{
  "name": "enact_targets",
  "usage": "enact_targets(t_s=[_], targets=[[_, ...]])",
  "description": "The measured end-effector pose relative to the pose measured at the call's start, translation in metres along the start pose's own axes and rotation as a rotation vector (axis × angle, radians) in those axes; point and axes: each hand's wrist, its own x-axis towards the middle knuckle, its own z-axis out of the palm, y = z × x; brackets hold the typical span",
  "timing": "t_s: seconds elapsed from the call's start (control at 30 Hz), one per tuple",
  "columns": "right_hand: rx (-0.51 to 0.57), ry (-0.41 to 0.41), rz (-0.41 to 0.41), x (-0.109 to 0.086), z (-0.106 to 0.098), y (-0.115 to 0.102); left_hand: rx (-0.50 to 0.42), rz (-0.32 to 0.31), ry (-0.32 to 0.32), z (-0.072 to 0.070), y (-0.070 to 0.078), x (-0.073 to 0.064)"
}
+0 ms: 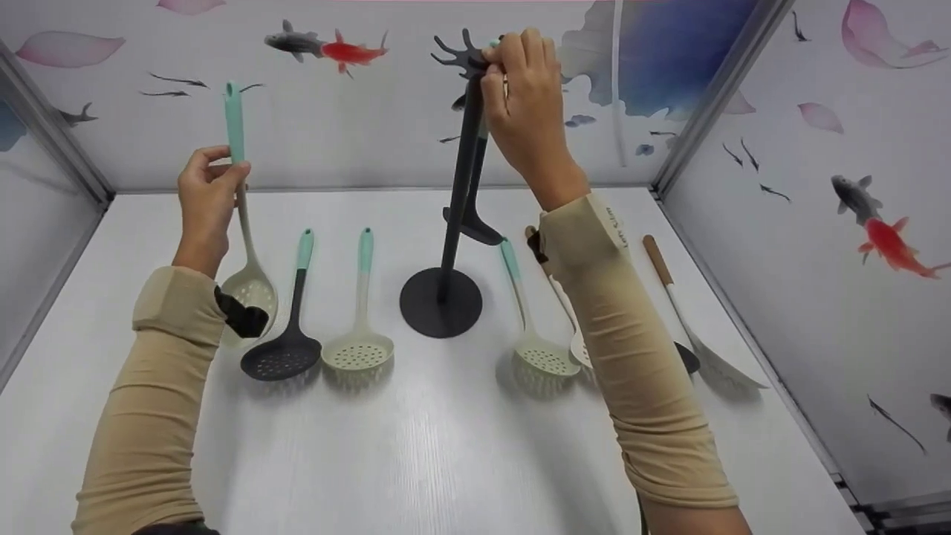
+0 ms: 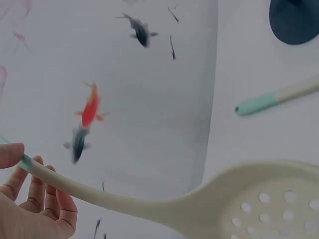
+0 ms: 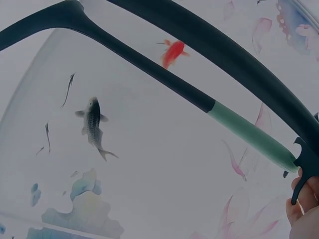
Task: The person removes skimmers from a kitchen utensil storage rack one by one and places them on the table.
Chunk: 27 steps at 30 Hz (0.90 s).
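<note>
My left hand [image 1: 204,197] pinches the mint handle of a cream slotted spoon [image 2: 119,203], held upright with its perforated bowl down at the left. A black utensil stand [image 1: 462,171] rises from a round base, with hooks spread at its top. My right hand [image 1: 527,104] is up at those hooks, its curled fingers on the handle end of a black utensil with a mint handle [image 3: 251,134]. That utensil hangs down along the pole, its bent black head [image 1: 478,227] seen side-on. The hand hides part of the handle end in the head view.
On the white table left of the stand lie a black skimmer [image 1: 282,358] and a cream skimmer [image 1: 359,353]. Right of it are another cream skimmer [image 1: 546,358], utensils partly hidden under my right forearm, and a wooden-handled turner [image 1: 717,364]. Printed walls [image 1: 371,126] enclose the table.
</note>
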Motion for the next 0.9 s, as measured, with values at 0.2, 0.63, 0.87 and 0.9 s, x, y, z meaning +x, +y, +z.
enact_targets(t_s=[0.2, 0.63, 0.87, 0.9], targets=[[0.006, 0.004, 0.001, 0.001, -0.001, 0.0, 0.131, -0.064, 0.038, -0.024, -0.023, 0.003], [0.011, 0.013, 0.002, 0.0, -0.001, 0.001, 0.256, -0.17, 0.092, -0.049, -0.068, 0.005], [0.014, 0.01, -0.001, 0.0, -0.001, 0.0, 0.375, -0.188, 0.084, -0.053, -0.087, 0.002], [0.013, 0.01, 0.001, 0.0, -0.001, 0.0, 0.383, -0.181, 0.075, -0.052, -0.088, 0.002]])
